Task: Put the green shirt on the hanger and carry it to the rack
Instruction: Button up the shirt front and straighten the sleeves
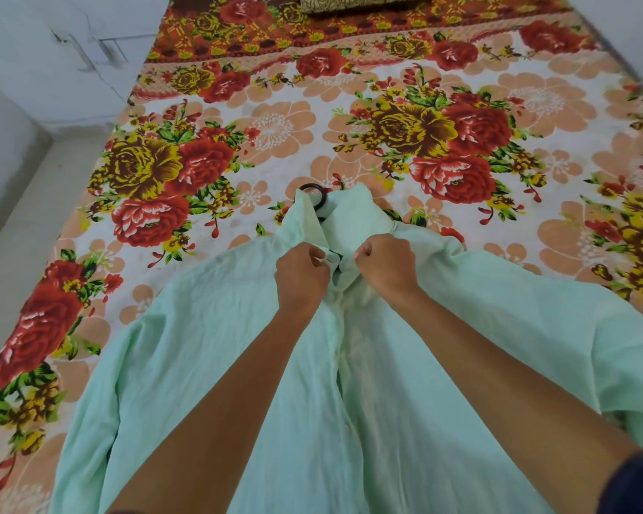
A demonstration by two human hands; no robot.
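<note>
Both fists, left hand [300, 275] and right hand [386, 262], pinch the green shirt [216, 346], hiding most of the hanger [315, 193].

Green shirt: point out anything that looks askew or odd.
The green shirt lies wrinkled on the bedsheet; its collar stands up unevenly, covering most of the hanger hook. Both hands, left and right, pinch the placket.

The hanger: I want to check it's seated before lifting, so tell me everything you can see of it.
Only a little of the hanger shows: a dark, glossy curved hook poking out past the collar of the green shirt, lying on the floral bedsheet. A dark sliver shows in the neck opening between the left hand and right hand, which pinch the shirt's front edges. Its arms are hidden under the fabric, so seating cannot be confirmed.
</note>
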